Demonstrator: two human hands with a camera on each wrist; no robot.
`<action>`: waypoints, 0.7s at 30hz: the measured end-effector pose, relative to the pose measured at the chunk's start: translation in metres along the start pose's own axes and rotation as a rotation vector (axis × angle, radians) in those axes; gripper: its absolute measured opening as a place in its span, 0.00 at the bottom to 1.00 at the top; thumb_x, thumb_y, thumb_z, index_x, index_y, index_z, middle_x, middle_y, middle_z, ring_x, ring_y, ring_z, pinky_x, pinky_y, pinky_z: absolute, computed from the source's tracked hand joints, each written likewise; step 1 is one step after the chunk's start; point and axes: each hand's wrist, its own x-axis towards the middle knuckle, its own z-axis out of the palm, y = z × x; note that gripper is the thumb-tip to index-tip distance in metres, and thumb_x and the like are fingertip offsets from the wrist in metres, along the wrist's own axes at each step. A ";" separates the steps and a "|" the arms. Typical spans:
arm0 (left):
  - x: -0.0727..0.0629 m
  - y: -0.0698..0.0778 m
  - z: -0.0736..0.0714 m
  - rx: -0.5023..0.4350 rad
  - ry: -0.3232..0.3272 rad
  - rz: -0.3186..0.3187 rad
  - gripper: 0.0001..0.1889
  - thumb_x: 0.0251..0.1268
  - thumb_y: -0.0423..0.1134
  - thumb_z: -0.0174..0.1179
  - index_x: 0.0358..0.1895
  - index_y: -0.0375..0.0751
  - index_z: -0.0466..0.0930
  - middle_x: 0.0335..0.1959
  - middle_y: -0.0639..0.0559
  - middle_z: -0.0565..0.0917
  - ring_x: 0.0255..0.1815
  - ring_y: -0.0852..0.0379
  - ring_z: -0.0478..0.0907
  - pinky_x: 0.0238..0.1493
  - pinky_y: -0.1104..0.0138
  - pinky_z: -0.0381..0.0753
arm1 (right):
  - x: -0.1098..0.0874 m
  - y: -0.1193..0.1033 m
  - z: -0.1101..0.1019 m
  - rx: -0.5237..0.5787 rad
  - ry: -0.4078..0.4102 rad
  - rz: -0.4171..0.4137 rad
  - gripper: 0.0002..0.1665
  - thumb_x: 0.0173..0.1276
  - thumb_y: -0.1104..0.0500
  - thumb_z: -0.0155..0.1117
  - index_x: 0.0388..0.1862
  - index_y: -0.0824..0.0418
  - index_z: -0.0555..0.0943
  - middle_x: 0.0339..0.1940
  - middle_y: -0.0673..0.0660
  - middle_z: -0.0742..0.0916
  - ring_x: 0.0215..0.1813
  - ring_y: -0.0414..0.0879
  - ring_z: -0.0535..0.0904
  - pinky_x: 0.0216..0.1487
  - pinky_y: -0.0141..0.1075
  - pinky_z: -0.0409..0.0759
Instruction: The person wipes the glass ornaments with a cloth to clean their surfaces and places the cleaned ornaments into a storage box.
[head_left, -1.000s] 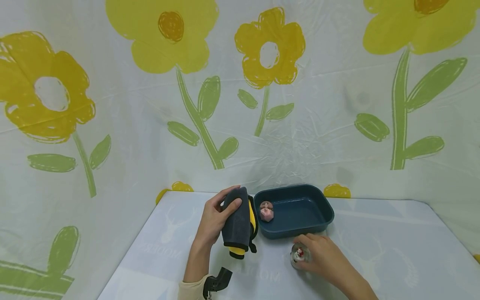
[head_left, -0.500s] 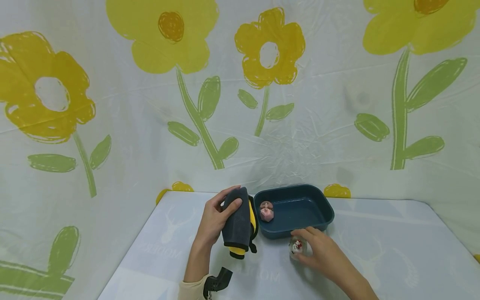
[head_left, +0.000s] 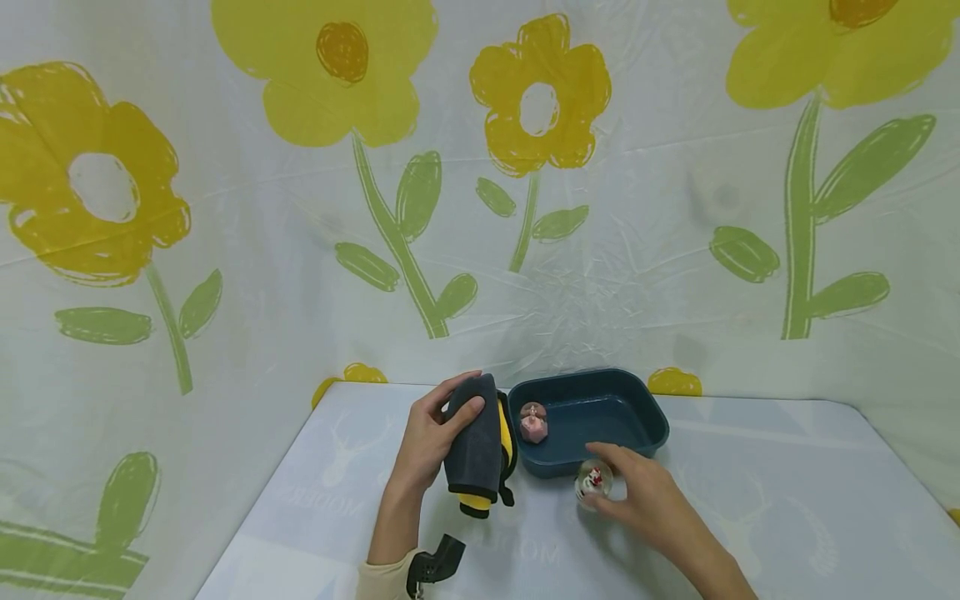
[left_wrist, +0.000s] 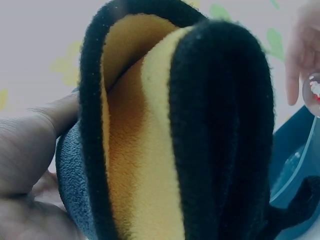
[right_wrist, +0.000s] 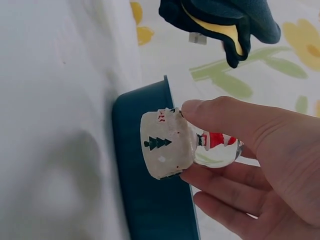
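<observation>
At the left, a folded grey cloth (head_left: 474, 442) with a yellow lining and black edging is gripped upright by the left hand (head_left: 429, 435), the thumb laid along its near face; that grip is clamped on the fabric. From its right-hand side a short black loop (head_left: 507, 493) hangs.

Just right of the cloth, a dark blue rectangular tub (head_left: 551, 468) is set on the worktop (head_left: 300, 500). Inside, against the left end, a pink ornament with a clear top (head_left: 533, 425) is seen; its exact kind cannot be told.

Farther right, in front of the tub's near wall, a snow globe (head_left: 594, 482) is held upright by the right hand (head_left: 648, 496), pinched between thumb and fingers around its dome. A tree is printed on the white base, and a red-and-white figure is enclosed in the glass. The base seems to be raised off the worktop; whether the wall is touched cannot be told.

The step in hand is judged to be the carrying of the globe, with the cloth kept aside. For any move over the rim, more height and a level, firm pinch would be called for, since smooth glass may slip.
</observation>
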 end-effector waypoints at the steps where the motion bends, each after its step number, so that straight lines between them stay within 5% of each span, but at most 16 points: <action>1: 0.000 0.000 0.000 0.000 0.001 -0.001 0.20 0.66 0.40 0.64 0.62 0.51 0.78 0.59 0.45 0.79 0.43 0.53 0.84 0.41 0.62 0.86 | 0.000 0.000 0.000 0.006 0.002 0.001 0.36 0.50 0.51 0.80 0.60 0.53 0.79 0.55 0.51 0.86 0.54 0.44 0.82 0.56 0.45 0.82; 12: 0.001 -0.001 0.000 0.012 0.002 0.006 0.22 0.66 0.41 0.64 0.63 0.48 0.77 0.60 0.45 0.78 0.43 0.53 0.84 0.42 0.63 0.86 | 0.004 -0.002 -0.001 0.076 0.065 -0.002 0.30 0.50 0.55 0.81 0.49 0.51 0.75 0.45 0.47 0.87 0.46 0.39 0.80 0.53 0.41 0.83; 21: 0.000 0.000 0.001 0.013 0.005 -0.003 0.21 0.66 0.41 0.64 0.62 0.50 0.78 0.59 0.46 0.79 0.43 0.54 0.84 0.42 0.63 0.86 | 0.007 -0.004 -0.003 0.104 0.198 -0.094 0.30 0.49 0.54 0.82 0.50 0.50 0.77 0.41 0.42 0.86 0.42 0.36 0.82 0.46 0.36 0.85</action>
